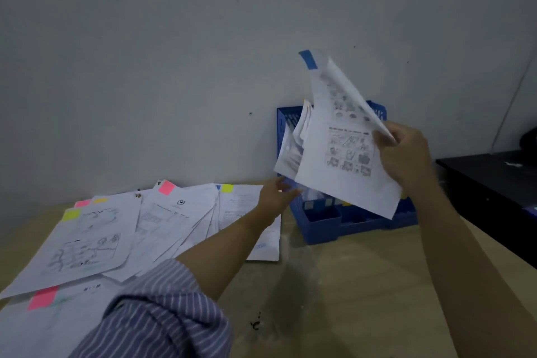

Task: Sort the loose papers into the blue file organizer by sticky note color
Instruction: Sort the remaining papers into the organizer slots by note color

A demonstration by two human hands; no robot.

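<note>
The right hand (406, 154) holds a printed sheet (345, 154) up in the air in front of the blue file organizer (322, 227), its grip closed in a pinch on the sheet's right edge, thumb on the near face. Held by one edge only, the sheet bows and hangs at a slant, its blue sticky note (308, 59) at the top corner, high against the wall (145, 67); that looks like a way to keep the note readable while picking a slot. The left hand (276, 197) reaches out over the tabletop (334, 285) toward the organizer's near left corner, fingers stretched out and holding nothing that I can make out, though that area is blurred; probably it is going to steady the organizer or part the papers already standing in its back left section (296, 136). The organizer stands at the far edge of the tabletop against the wall, so a sheet can only go in from above or from the front. Its low front compartments look open. The loose papers (116, 235) lie fanned in an overlapping heap on the left, with pink (166, 187) and yellow (226, 188) notes showing; the heap's right edge comes near the organizer, under the left forearm. The bare tabletop in front gives free room. A dark cabinet (494, 183) closes off the right side.
</note>
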